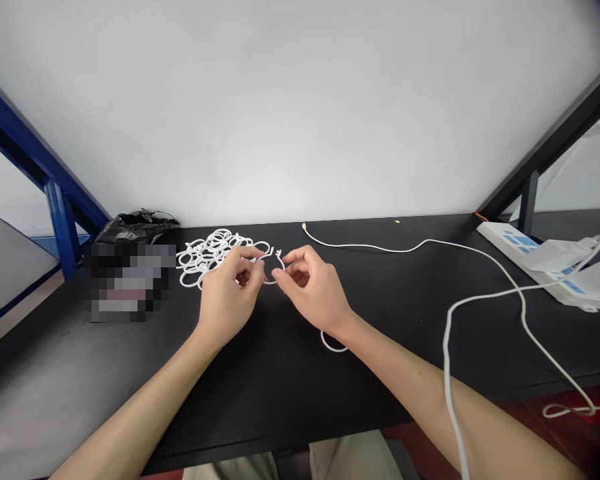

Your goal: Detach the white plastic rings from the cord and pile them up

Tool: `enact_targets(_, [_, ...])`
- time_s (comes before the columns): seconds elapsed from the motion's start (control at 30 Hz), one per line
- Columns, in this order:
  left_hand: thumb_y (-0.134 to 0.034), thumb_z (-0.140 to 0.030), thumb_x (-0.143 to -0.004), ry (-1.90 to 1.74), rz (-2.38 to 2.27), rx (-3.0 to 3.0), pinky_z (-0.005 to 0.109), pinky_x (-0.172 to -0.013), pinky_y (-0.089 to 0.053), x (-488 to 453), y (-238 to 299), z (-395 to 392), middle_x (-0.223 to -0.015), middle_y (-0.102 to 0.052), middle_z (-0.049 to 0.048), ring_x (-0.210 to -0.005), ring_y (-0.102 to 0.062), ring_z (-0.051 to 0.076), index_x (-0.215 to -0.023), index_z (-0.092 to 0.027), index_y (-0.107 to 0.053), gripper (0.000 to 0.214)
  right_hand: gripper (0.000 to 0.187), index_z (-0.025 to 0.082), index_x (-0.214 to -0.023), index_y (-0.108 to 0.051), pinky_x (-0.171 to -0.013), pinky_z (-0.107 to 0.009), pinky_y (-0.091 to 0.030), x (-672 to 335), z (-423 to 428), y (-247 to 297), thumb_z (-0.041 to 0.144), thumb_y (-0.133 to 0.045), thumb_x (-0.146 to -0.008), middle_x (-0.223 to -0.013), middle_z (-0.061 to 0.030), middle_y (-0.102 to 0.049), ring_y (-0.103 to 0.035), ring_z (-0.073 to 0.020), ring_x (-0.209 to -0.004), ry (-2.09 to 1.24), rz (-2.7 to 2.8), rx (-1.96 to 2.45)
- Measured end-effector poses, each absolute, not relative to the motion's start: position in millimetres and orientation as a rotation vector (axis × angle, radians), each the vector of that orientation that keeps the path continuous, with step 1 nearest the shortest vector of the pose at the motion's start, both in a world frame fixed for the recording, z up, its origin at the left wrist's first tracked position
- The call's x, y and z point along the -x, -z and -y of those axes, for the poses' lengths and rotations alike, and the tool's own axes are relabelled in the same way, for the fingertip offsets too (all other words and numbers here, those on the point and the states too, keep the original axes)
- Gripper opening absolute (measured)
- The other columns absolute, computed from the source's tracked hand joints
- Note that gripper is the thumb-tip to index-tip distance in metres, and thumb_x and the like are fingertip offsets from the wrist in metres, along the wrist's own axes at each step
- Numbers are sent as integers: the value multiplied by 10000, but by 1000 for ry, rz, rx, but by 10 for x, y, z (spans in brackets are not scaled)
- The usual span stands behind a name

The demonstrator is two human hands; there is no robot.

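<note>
Between my two hands is a white plastic ring [271, 283], parted at the top so that its two ends stand a little apart. My left hand [233, 287] pinches its left side between thumb and fingers. On the opposite side, my right hand [314, 287] grips the ring the same way. A pile of similar white rings [193, 277] lies just behind and left of my left hand, partly hidden by it. Another white ring [333, 348] rests on the black table under my right wrist, which covers part of it.
A black plastic bag [135, 228] lies at the left beside a blurred-out patch. On the right is a white power strip [520, 241] with chargers plugged in. A white cable [447, 353] loops over the black table [260, 393] and across my right forearm.
</note>
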State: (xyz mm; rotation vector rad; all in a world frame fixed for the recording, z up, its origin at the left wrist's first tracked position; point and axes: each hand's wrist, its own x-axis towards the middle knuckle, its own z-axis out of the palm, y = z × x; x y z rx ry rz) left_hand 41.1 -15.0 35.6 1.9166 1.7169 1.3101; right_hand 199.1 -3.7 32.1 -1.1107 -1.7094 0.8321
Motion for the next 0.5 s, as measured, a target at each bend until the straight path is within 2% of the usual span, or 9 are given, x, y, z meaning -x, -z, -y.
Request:
enact_targets(0.17, [-518,-314,-882,-1297,-1702,-1889,212,-579,-439,-403,-352,147,-598,-648,-66,-519,-601,107,-964,-234,-581,131,139,239,-922,-523,-703,-301,-539,-1982,46,-320,365,-571,-886,-787,12,-724,-703,-162,-699,-851,1705,1095])
enact_targets(0.37, [-516,-322,-891,-1238,-1638,-1932,208,-552,-430,-401,-354,136,-582,-631,-73,-522,-608,112,-974,-243,-584,133,152,237,-988,-577,-647,-278,-542,-1993,33,-300,362,-537,-910,-737,24,-687,-663,-138,-624,-837,1704,1051])
enact_targets(0.5, [-514,-332,-896,-1237,-1609,-1964,204,-533,-425,-387,-344,131,-550,-602,-73,-507,-606,109,-942,-240,-604,137,145,230,-963,-588,-629,-273,-536,-2005,34,-269,354,-533,-912,-739,16,-678,-656,-140,-638,-847,1725,1036])
